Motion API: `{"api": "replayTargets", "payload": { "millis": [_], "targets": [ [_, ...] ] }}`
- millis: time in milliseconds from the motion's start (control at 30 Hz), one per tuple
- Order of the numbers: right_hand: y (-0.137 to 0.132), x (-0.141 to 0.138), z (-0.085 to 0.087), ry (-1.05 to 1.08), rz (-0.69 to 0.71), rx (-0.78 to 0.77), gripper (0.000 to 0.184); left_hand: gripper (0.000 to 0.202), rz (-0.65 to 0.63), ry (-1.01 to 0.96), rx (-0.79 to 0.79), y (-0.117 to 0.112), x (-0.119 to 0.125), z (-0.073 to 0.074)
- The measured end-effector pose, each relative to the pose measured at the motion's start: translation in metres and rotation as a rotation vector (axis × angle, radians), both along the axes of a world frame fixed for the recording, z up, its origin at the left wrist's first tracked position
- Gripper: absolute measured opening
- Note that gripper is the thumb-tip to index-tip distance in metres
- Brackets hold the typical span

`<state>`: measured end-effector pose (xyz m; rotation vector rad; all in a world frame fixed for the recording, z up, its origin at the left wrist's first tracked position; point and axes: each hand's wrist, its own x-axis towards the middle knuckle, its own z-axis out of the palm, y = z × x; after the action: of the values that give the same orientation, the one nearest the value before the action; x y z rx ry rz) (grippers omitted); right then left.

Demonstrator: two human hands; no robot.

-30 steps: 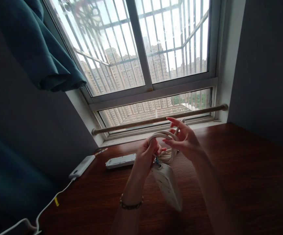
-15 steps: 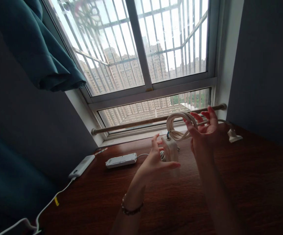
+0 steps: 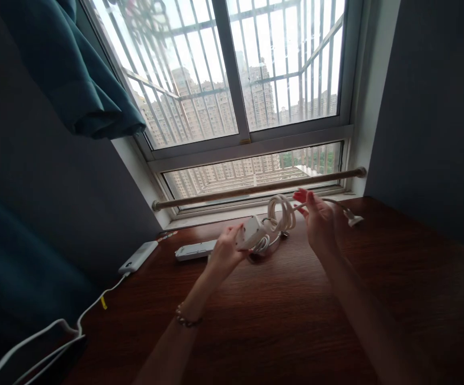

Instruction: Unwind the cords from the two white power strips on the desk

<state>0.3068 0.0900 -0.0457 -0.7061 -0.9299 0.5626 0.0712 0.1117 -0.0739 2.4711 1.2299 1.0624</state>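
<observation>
My left hand (image 3: 224, 252) is closed round a white power strip (image 3: 252, 233), held tilted above the wooden table. From the strip's far end runs its off-white cord, gathered in a loose coil (image 3: 281, 213). My right hand (image 3: 319, 220) pinches the cord just right of the coil, the other fingers bent. Beyond it the cord's free end hangs with a white plug (image 3: 353, 218). Behind my left hand lies a second white power strip (image 3: 194, 250), partly hidden. Its bundled white cord (image 3: 261, 245) and dark-pronged plug (image 3: 284, 234) rest under the held coil.
A white box-shaped device (image 3: 139, 256) with a white cable (image 3: 112, 289) lies on the left of the brown table (image 3: 280, 321). A metal rail (image 3: 256, 188) crosses in front of the barred window. A teal curtain (image 3: 75, 80) hangs at upper left.
My left hand has gone from spread fingers beside the power strip to a grip on it. The strip has tilted and moved left; my right hand has shifted slightly left and down with the cord.
</observation>
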Motion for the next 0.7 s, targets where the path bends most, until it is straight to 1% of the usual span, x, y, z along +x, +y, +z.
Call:
{"api": "replayTargets", "payload": {
  "millis": [67,133,167,233,300,367,433,500,600,700],
  "targets": [
    [0.003,-0.003,-0.024,-0.288,-0.011,-0.103,0.043,0.069,0.030,0.215,0.037,0.001,-0.039,-0.003],
    [0.004,-0.010,-0.052,-0.534,-0.015,-0.158,0.036,0.066,0.032,0.283,0.028,0.001,-0.073,-0.011],
    [0.004,-0.015,-0.066,-0.625,-0.004,-0.161,0.034,0.062,0.024,0.312,0.020,0.000,-0.088,-0.016],
    [0.002,-0.026,-0.095,-0.807,0.045,-0.165,0.032,0.061,0.011,0.366,0.012,0.000,-0.116,-0.028],
    [-0.001,-0.039,-0.120,-0.884,0.085,-0.154,0.029,0.061,0.010,0.417,0.002,-0.001,-0.139,-0.041],
    [-0.005,-0.052,-0.140,-0.953,0.102,-0.144,0.027,0.061,0.005,0.461,-0.011,-0.001,-0.160,-0.052],
    [-0.010,-0.065,-0.153,-1.073,0.040,-0.130,0.026,0.064,-0.002,0.489,-0.034,-0.001,-0.175,-0.062],
    [-0.016,-0.076,-0.162,-1.197,-0.077,-0.115,0.025,0.066,-0.014,0.503,-0.062,-0.001,-0.186,-0.069],
    [-0.023,-0.086,-0.167,-1.314,-0.226,-0.124,0.022,0.067,-0.039,0.505,-0.109,0.001,-0.193,-0.078],
    [-0.027,-0.087,-0.168,-1.388,-0.286,-0.175,0.022,0.067,-0.062,0.490,-0.143,0.006,-0.194,-0.086]
  ]
}}
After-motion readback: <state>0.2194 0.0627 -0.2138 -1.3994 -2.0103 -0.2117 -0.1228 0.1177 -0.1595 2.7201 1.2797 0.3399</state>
